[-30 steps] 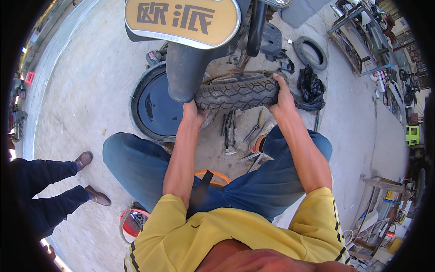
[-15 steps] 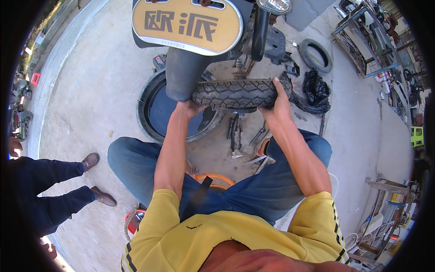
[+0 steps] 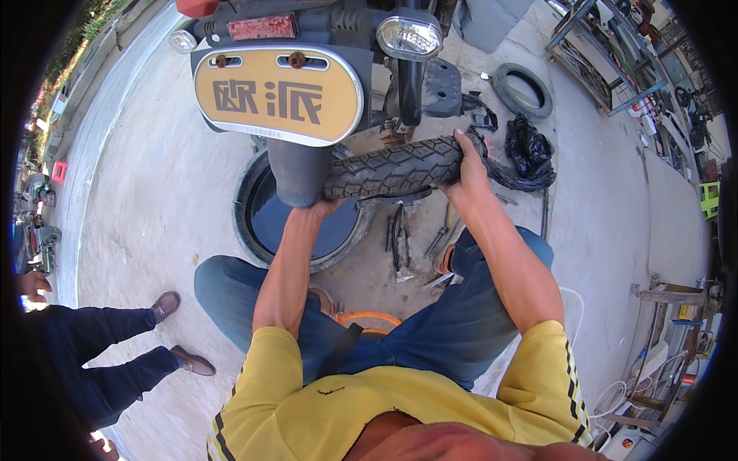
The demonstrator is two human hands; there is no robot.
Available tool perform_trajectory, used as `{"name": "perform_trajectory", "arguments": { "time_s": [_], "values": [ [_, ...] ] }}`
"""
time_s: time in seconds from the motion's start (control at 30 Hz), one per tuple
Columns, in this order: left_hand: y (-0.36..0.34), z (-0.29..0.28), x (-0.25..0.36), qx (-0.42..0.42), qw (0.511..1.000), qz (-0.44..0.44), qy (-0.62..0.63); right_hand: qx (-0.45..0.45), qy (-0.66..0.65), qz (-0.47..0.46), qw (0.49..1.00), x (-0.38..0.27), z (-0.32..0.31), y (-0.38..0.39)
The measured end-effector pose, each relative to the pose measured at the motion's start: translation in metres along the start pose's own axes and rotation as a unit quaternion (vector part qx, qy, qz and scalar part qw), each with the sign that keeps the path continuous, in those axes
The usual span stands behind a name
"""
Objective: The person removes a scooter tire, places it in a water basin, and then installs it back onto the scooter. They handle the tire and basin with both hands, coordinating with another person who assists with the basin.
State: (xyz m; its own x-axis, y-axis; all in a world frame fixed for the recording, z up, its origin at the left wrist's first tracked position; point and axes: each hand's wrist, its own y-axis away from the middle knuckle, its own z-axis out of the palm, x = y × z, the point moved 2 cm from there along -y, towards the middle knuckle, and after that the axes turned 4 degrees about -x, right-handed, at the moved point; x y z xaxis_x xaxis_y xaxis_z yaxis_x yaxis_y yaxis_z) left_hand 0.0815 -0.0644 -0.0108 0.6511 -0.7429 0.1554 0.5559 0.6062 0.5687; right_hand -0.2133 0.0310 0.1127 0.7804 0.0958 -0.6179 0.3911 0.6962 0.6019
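Observation:
Both hands grip a black, knobbly-treaded tyre beneath the rear of a two-wheeler. My left hand is at its lower left, fingers partly hidden behind a dark mudguard. My right hand clasps the right end, thumb upright over the tread. Above are a yellow plate, red reflector and clear lamp. A black rubber tub of dark water sits below left of the tyre; hoses and hand tools lie on the concrete below it.
A loose tyre and black crumpled bundle lie right. Metal racks and a green stool line the right edge. Another person's legs and shoes are at left. An orange rounded object sits between my knees.
The view has shifted, showing more of the vehicle's rear, lower in frame. The tyre now tilts more, its left end lower than its right. Both hands still grip it.

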Motion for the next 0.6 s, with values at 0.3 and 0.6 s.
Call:
{"name": "perform_trajectory", "arguments": {
  "time_s": [0.3, 0.6],
  "values": [
    [0.033, 0.012, -0.019, 0.09, 0.994, 0.061, -0.024, -0.01, 0.077, 0.041, 0.996, -0.021, 0.014, 0.005],
    [0.049, -0.017, -0.004, 0.016, 0.994, 0.105, 0.019, -0.033, 0.1, 0.049, 0.993, -0.002, 0.033, 0.016]
  ]
}}
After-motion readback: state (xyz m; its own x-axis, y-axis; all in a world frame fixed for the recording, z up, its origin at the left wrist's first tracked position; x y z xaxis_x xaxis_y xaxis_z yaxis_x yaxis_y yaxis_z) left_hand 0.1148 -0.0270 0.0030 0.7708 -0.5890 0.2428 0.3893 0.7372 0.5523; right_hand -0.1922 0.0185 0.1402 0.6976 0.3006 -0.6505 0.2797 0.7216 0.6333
